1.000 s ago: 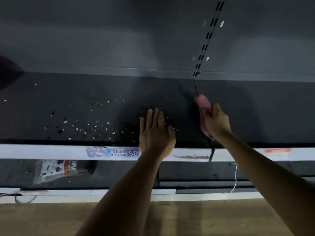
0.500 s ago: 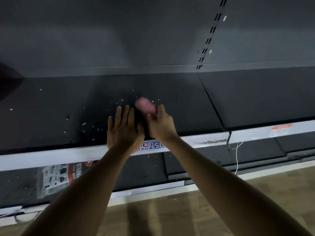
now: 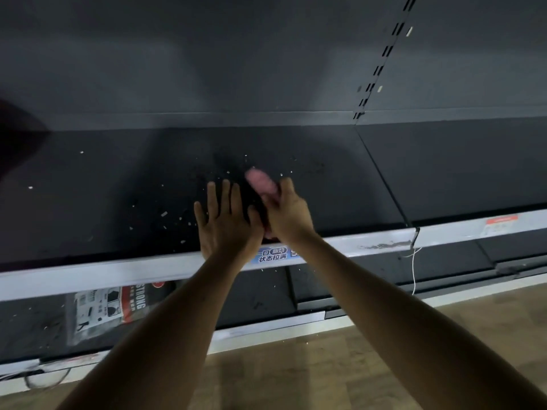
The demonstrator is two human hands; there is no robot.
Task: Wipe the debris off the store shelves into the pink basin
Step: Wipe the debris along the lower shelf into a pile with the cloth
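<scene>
On the dark store shelf (image 3: 325, 187), near its front rail (image 3: 118, 270), the left hand (image 3: 226, 220) lay flat with fingers straight, holding nothing. Just beside it, the right hand (image 3: 288, 214) gripped a blurred pink tool (image 3: 262, 180). Pale debris (image 3: 163, 214) lay scattered on the shelf around and left of both hands; a few flecks dotted the lower shelf (image 3: 260, 294).

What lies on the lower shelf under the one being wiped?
A flat printed bag and pale crumbs lie on the lower shelf. The front strip above and the left forearm cover the rest.
</scene>
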